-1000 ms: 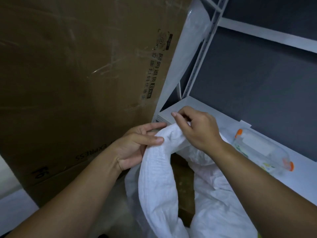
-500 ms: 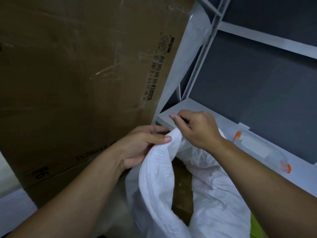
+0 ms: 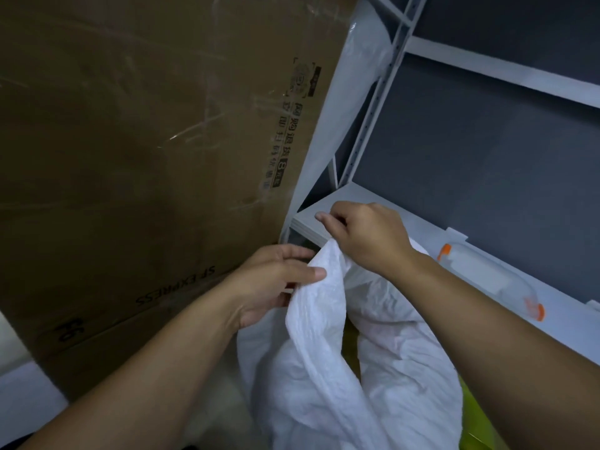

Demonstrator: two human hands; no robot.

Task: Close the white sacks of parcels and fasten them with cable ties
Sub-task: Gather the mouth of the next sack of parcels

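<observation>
A white woven sack (image 3: 328,368) stands in front of me, its mouth gathered upward into a crumpled fold. My left hand (image 3: 276,280) grips the left side of the sack's rim, thumb lying across the fabric. My right hand (image 3: 367,235) pinches the top of the rim from above, fingers curled over the edge. A narrow dark gap in the mouth shows brown and yellow-green contents inside. No cable tie shows in either hand.
A large brown cardboard box (image 3: 146,157) leans close on the left. A grey metal shelf (image 3: 454,254) stands right behind the sack, with a clear plastic bottle with orange caps (image 3: 487,280) lying on it. Something yellow-green (image 3: 480,417) shows at lower right.
Both hands have lifted the sack's rim higher and drawn it closer together, narrowing the mouth. The view has tilted slightly upward.
</observation>
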